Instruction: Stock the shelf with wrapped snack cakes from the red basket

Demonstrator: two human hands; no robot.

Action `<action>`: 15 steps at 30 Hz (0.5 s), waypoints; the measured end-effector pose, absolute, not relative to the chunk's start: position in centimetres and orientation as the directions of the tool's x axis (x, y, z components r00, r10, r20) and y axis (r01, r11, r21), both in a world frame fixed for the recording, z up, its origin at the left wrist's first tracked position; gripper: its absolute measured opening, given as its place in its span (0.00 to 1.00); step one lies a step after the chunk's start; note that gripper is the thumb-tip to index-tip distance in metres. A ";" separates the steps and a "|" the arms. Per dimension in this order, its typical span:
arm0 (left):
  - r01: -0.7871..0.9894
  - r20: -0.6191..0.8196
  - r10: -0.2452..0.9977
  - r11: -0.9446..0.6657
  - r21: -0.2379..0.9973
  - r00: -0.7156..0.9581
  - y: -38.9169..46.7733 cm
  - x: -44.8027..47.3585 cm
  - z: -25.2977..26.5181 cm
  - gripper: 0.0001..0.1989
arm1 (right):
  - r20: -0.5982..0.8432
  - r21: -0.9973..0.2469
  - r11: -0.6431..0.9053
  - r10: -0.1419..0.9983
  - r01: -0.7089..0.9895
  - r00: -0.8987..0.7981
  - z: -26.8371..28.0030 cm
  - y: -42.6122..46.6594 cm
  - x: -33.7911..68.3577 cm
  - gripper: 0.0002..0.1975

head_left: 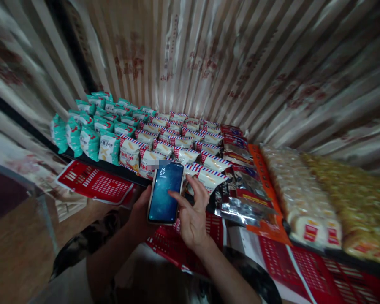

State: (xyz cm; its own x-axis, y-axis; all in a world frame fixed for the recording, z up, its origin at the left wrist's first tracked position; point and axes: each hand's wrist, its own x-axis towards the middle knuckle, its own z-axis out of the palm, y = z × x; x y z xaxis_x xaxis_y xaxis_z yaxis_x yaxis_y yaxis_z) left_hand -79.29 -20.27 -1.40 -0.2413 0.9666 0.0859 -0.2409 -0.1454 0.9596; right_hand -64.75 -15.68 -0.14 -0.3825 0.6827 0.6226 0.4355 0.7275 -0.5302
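A smartphone (166, 192) with a lit blue lock screen showing the time is held upright, a little tilted. My left hand (142, 213) wraps round its left side and lower edge. Over the phone's right part, my right hand (194, 207) has its index finger stretched to the screen, touching or just above it; the other fingers are apart and hold nothing. Directly behind the phone stand rows of white snack bags (186, 155) with red and blue striped edges. The phone hides part of the front row.
Teal snack bags (109, 145) stand in rows at the left. To the right lie dark silvery packets (247, 185), an orange strip (269, 190), clear bags of pale rounds (297, 198) and yellowish bags (351, 198). Red printed sheets (95, 181) hang along the front. A striped curtain (183, 55) rises behind.
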 end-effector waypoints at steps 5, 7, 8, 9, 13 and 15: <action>-0.069 0.136 0.964 -0.155 0.985 -0.230 -20.5 -79.5 -1.4 0.27 | 0.686 -0.488 0.704 0.675 0.516 -0.272 0.3 -14.9 -64.7 0.29; -0.064 0.122 0.967 -0.139 0.988 -0.224 -20.5 -79.5 -1.3 0.27 | 0.730 -0.461 0.713 0.643 0.529 -0.231 0.4 -14.7 -64.5 0.29; -0.085 0.106 0.970 -0.127 0.988 -0.220 -20.6 -79.4 -1.2 0.28 | 0.745 -0.446 0.717 0.629 0.536 -0.220 0.4 -14.6 -64.4 0.29; -0.119 0.086 0.973 -0.113 0.986 -0.212 -20.6 -79.3 -1.2 0.28 | 0.756 -0.435 0.720 0.618 0.540 -0.215 0.3 -14.5 -64.4 0.29; -0.271 0.011 0.992 -0.045 0.961 -0.125 -20.6 -79.0 -1.1 0.32 | 0.758 -0.432 0.721 0.616 0.542 -0.215 0.2 -14.5 -64.3 0.28; -0.325 0.018 0.991 -0.059 0.944 -0.129 -20.5 -78.9 -1.0 0.28 | 0.747 -0.443 0.714 0.628 0.542 -0.217 0.2 -14.5 -64.4 0.28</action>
